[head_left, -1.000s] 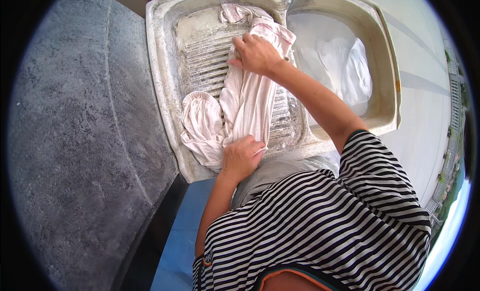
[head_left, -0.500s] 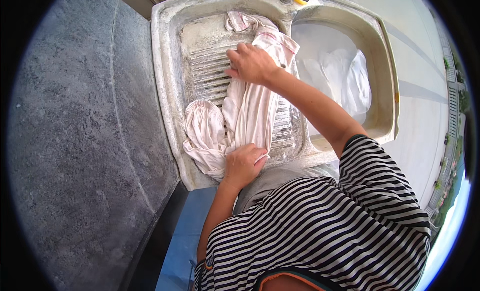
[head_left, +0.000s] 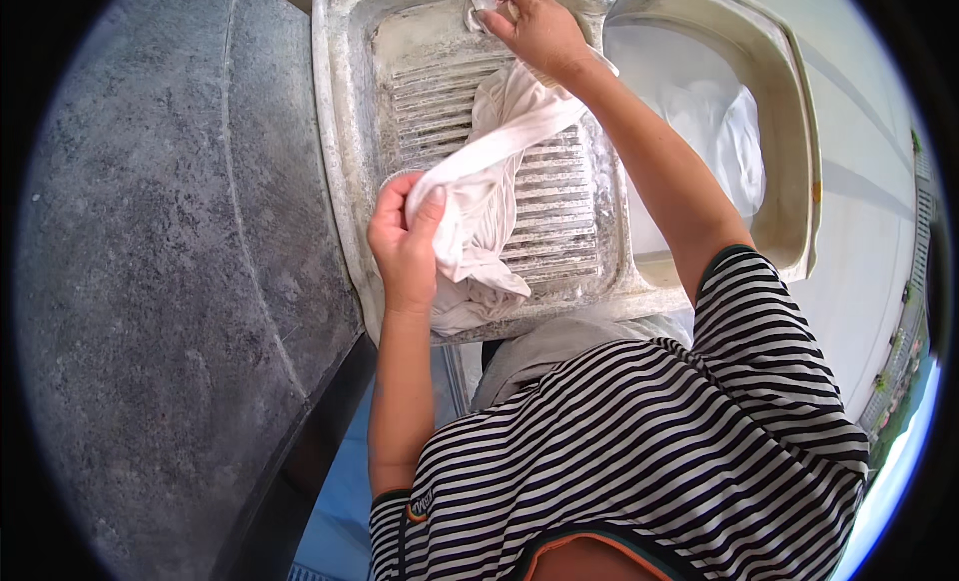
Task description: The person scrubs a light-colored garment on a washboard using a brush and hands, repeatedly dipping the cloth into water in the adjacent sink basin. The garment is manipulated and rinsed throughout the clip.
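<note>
A wet, pale pinkish-white garment (head_left: 494,151) lies bunched and twisted over the ridged washboard (head_left: 564,216) of the stone sink. At its left side my left hand (head_left: 405,226) grips a fold, thumb on top, lifting a stretched band of fabric off the ridges. Beyond the board, my right hand (head_left: 539,29) is curled around the far end of the garment, a small piece of which shows by the thumb. My right wrist and forearm hide part of the cloth. The near end lies crumpled at the front of the board.
To the right, a basin (head_left: 794,131) holds cloudy water with a white cloth (head_left: 739,151) in it. A dark grey countertop (head_left: 160,241) borders the sink on the left. Pale paving (head_left: 864,231) lies beyond the basin.
My left hand has moved away from me and left, raising a fold of the garment. My right hand has gone to its far end. The cloth, spread lengthwise before, is now gathered and twisted.
</note>
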### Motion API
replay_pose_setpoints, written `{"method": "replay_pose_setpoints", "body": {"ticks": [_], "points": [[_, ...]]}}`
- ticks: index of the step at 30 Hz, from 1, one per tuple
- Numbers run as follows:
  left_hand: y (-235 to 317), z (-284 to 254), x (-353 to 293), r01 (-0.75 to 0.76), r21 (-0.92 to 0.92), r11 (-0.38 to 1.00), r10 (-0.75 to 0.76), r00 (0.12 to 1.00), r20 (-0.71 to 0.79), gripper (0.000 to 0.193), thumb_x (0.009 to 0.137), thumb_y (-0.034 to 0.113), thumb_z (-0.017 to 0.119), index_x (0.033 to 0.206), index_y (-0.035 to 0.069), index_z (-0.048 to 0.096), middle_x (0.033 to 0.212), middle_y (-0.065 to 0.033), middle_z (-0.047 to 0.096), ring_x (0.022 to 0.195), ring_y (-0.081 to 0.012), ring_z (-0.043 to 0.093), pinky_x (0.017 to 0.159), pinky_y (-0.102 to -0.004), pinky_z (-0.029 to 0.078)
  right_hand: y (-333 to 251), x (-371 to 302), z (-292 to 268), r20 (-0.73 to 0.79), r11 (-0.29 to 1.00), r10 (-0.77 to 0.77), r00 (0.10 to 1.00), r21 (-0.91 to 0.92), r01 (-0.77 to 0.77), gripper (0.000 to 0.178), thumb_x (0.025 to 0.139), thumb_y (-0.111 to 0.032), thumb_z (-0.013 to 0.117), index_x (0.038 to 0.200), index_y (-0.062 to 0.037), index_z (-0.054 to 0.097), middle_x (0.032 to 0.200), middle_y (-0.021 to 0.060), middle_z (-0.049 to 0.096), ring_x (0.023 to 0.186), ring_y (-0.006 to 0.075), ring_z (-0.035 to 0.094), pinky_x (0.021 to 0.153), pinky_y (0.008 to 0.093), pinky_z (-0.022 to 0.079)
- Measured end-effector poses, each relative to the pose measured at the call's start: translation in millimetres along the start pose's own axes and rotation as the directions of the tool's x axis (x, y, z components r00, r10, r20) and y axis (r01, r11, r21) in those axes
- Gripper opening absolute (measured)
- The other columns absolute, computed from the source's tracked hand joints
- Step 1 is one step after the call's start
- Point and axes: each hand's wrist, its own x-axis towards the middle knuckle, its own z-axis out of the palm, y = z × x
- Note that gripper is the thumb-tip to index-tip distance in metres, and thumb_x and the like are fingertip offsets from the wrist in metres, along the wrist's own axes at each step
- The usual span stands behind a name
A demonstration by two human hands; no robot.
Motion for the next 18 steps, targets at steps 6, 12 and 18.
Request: {"method": "replay_pose_setpoints", "body": {"ticks": [6,12,18], "points": [[60,-29,34,-0.431,0.591,0.682,0.647,0.732,-0.214,0.034,0.092,0.006,0.071,0.121,-0.002,0.055,0.118,-0.0159,0.058,0.108,-0.0243,0.059,0.095,-0.0396,0.051,6,-48,-66,0.143,0.980,0.150,0.978,0.109,-0.166,0.041,0.092,-0.045,0.064,0.120,-0.0140,0.066,0.115,0.0151,0.069,0.101,0.0363,0.068,0.091,0.0443,0.054],[2,1,-16,-0.481,0.859,0.177,0.333,0.850,0.407,0.041,0.083,0.016,0.078,0.120,0.006,0.065,0.115,-0.0119,0.061,0.111,-0.0319,0.060,0.094,-0.0450,0.049,-9,-99,-31,0.424,0.951,-0.268,0.865,-0.030,0.309,0.012,0.083,-0.019,0.066,0.093,-0.0135,0.071,0.096,0.0078,0.066,0.089,0.0290,0.068,0.076,0.0406,0.057],[-39,-14,-16,-0.404,0.880,0.247,0.145,0.914,0.379,0.023,0.086,0.021,0.077,0.094,0.003,0.066,0.085,-0.0088,0.063,0.084,-0.0283,0.058,0.074,-0.0388,0.044,10,-95,-4,0.428,0.855,-0.318,0.846,-0.256,0.451,0.011,0.081,-0.020,0.070,0.090,-0.0142,0.071,0.098,0.0069,0.065,0.091,0.0281,0.067,0.075,0.0414,0.057]]}}
